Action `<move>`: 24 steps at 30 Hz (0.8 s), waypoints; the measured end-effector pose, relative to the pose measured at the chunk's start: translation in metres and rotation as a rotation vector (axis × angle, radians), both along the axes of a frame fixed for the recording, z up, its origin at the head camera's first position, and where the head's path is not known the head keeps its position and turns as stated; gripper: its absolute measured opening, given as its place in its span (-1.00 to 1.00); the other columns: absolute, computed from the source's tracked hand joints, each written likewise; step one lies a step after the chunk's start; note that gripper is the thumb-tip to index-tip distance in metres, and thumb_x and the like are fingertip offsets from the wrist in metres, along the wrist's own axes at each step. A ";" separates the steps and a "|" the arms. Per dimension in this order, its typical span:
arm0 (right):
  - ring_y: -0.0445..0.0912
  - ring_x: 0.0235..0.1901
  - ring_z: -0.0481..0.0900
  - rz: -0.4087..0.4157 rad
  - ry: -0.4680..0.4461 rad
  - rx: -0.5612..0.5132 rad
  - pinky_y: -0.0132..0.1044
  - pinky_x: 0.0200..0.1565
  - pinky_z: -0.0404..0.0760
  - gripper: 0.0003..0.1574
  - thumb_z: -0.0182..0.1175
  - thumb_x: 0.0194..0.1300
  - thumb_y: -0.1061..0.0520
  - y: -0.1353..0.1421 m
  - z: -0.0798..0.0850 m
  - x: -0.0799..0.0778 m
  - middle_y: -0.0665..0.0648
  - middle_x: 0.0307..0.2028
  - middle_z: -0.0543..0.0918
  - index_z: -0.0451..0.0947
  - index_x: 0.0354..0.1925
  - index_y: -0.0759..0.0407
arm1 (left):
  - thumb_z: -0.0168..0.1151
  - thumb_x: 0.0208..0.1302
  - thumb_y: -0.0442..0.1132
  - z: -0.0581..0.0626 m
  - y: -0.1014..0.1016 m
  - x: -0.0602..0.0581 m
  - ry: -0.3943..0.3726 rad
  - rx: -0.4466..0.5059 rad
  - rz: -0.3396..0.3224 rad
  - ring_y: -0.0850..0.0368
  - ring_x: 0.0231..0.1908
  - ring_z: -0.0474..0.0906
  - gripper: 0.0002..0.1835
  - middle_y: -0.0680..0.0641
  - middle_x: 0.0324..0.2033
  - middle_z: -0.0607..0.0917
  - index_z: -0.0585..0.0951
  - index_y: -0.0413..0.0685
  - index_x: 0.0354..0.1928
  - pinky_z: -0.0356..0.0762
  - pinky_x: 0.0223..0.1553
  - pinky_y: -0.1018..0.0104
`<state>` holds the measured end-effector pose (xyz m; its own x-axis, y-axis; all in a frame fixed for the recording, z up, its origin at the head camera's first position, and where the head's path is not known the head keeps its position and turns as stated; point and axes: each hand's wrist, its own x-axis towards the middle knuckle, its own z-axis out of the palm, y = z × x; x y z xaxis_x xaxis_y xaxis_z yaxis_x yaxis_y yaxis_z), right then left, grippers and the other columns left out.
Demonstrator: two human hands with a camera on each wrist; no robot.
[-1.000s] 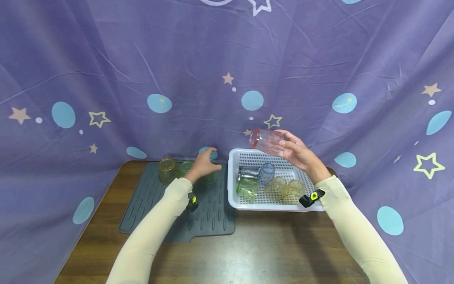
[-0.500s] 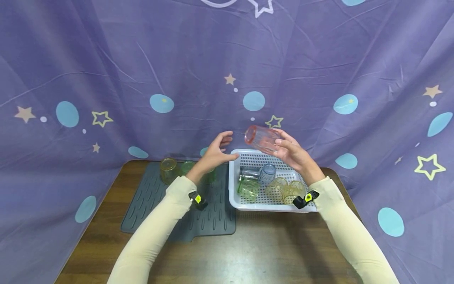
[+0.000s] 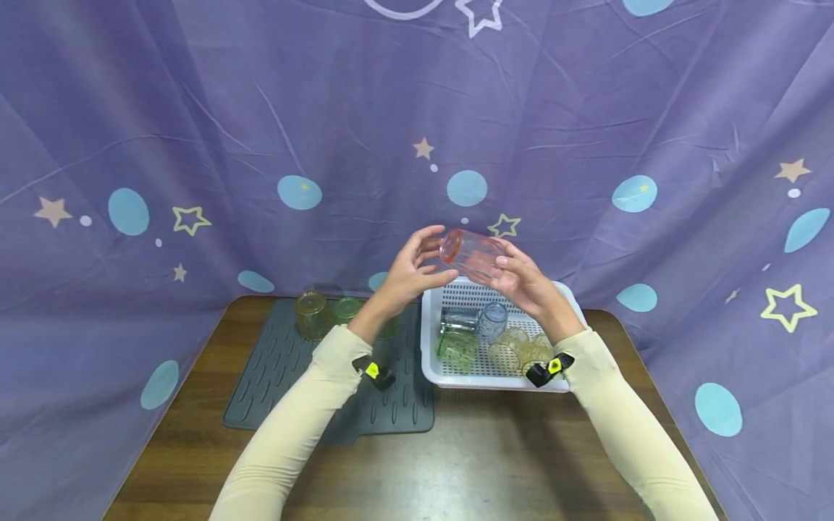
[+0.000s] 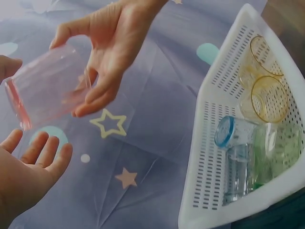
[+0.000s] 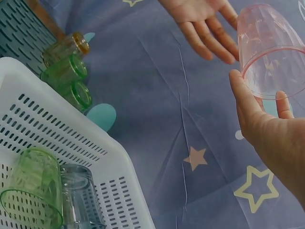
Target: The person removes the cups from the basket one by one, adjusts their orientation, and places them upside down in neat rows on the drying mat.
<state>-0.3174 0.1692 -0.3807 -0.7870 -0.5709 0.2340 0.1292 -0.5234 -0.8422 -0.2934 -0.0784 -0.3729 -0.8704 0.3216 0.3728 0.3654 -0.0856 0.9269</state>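
A clear pink drinking glass (image 3: 474, 257) hangs in the air above the basket, tilted on its side with its thick base toward the left. My right hand (image 3: 529, 288) grips it near the mouth, thumb on the near side, as the right wrist view shows beside the rim (image 5: 274, 52). Spread around the base end is my left hand (image 3: 405, 276), thumb below and fingers above in the head view. In the left wrist view its fingertips (image 4: 59, 148) lie very close to the base, uncurled.
A white slotted basket (image 3: 428, 362) holds blue (image 3: 492, 318), green (image 3: 457, 349) and yellowish glasses (image 3: 504, 353) lying about. Left of it, a dark grey drying mat (image 3: 260, 394) bears an amber glass (image 3: 313, 315) and green glasses (image 3: 346, 309), upside down. A purple curtain (image 3: 365, 108) stands behind the table (image 3: 456, 470).
My left hand has moved right and up from over the mat to the base of the pink glass. My right hand has brought the glass slightly left, toward it.
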 end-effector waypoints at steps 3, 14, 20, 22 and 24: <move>0.05 0.23 0.60 -0.003 -0.002 0.007 -0.04 0.25 0.59 -0.35 0.20 0.37 0.23 -0.004 -0.001 0.001 0.20 0.27 0.55 0.27 0.36 0.13 | 0.40 0.15 -0.44 0.001 0.005 0.001 0.000 0.020 0.009 -0.18 0.30 0.43 -0.12 -0.28 0.31 0.44 0.24 -0.11 0.51 0.44 0.33 -0.17; 0.04 0.18 0.64 0.018 0.010 0.008 -0.05 0.24 0.61 -0.40 0.32 0.34 0.18 -0.011 -0.007 -0.001 0.19 0.20 0.60 0.36 0.28 0.11 | 0.40 0.17 -0.46 0.003 0.010 0.004 -0.020 0.063 0.106 0.11 0.01 0.52 -0.29 -0.11 0.12 0.53 0.39 -0.16 0.37 0.57 -0.09 0.37; -0.01 0.19 0.64 0.017 0.020 0.065 -0.09 0.23 0.61 -0.42 0.29 0.36 0.18 -0.010 -0.007 -0.001 0.14 0.21 0.61 0.36 0.29 0.05 | 0.43 0.13 -0.46 0.004 0.006 0.003 -0.020 0.041 0.126 0.13 -0.03 0.52 -0.30 -0.10 0.08 0.55 0.42 -0.17 0.34 0.55 -0.10 0.37; -0.04 0.19 0.64 0.009 0.020 0.092 -0.12 0.23 0.61 -0.43 0.26 0.38 0.19 -0.010 -0.007 0.000 0.11 0.22 0.61 0.35 0.29 0.02 | 0.44 0.14 -0.44 0.004 0.002 0.003 -0.016 0.025 0.132 0.12 -0.04 0.52 -0.31 -0.10 0.08 0.55 0.42 -0.16 0.33 0.55 -0.11 0.35; -0.07 0.15 0.64 -0.003 0.029 0.126 -0.14 0.20 0.62 -0.42 0.25 0.40 0.18 -0.009 -0.006 -0.001 0.07 0.20 0.61 0.32 0.31 0.01 | 0.44 0.14 -0.42 0.004 -0.002 0.003 -0.018 0.012 0.138 0.12 -0.05 0.52 -0.32 -0.09 0.07 0.56 0.42 -0.15 0.33 0.55 -0.11 0.35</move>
<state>-0.3184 0.1606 -0.3869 -0.7824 -0.5952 0.1835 0.1024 -0.4135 -0.9047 -0.2908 -0.0805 -0.3690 -0.9126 0.1944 0.3598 0.3577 -0.0470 0.9327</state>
